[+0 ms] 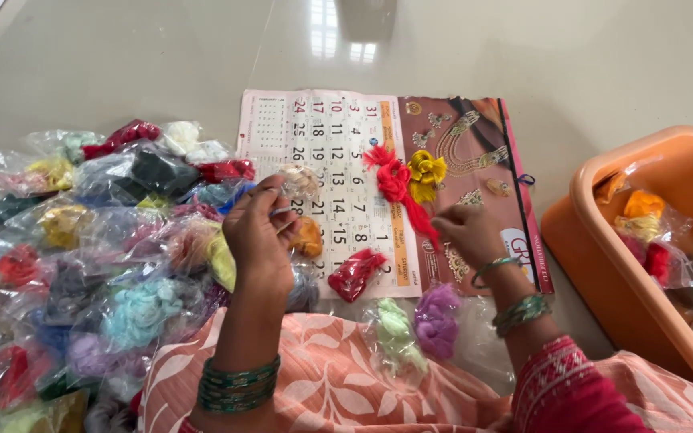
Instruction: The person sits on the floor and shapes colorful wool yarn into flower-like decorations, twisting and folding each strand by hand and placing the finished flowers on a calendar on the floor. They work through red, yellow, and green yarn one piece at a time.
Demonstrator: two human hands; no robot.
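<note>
My left hand [257, 232] is raised over the calendar sheet [326, 152], its fingers pinched on a small clear packet with pale fluff [298, 180]. An orange packet [308, 237] lies just below it. My right hand [467, 232] rests on the sheet, fingertips touching the end of a red yarn strand [420, 218] that runs up to a red yarn flower [392, 178]. A yellow yarn flower [427, 170] sits beside the red one. A red packet [354, 273] lies between my hands.
Many clear packets of coloured yarn [106, 256] are heaped on the floor at the left. An orange plastic tub [603, 240] with more packets stands at the right. A green packet [395, 325] and a purple packet [436, 319] lie near my lap.
</note>
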